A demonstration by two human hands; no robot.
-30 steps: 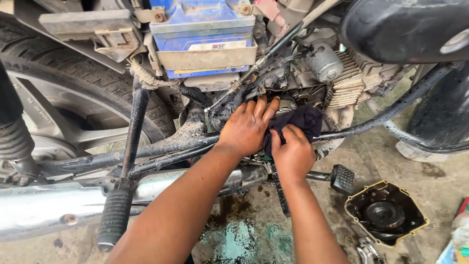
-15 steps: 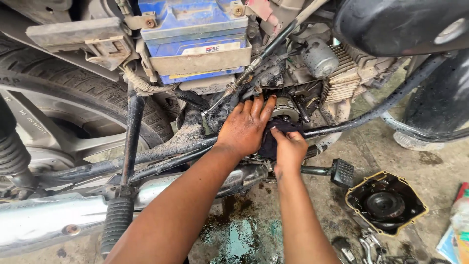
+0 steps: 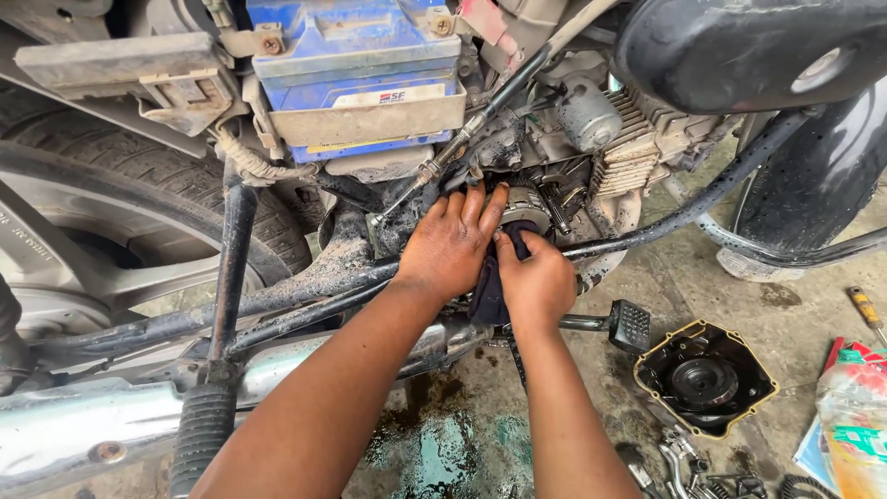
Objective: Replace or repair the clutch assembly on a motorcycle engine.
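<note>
Hands point(image 3: 490, 259) on crumpled (dark) cloth point(image 3: 488, 294)

Even daylight, sharp view

Soft, diffuse light fills the scene with no hard shadows; the engine point(image 3: 554, 176) recess sits dark, a dull sheen shows on the exhaust point(image 3: 83, 434), and lines bow slightly toward the frame edges.

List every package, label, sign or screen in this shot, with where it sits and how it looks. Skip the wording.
Battery label: white strip with small red and dark marks, on the front of the blue battery, top centre above the hands.
Yellow strip: thin band along the battery's lower edge.
Plastic packet: crinkled bag, red, yellow and green print, on the floor at the right edge.
No signs or screens.
</note>
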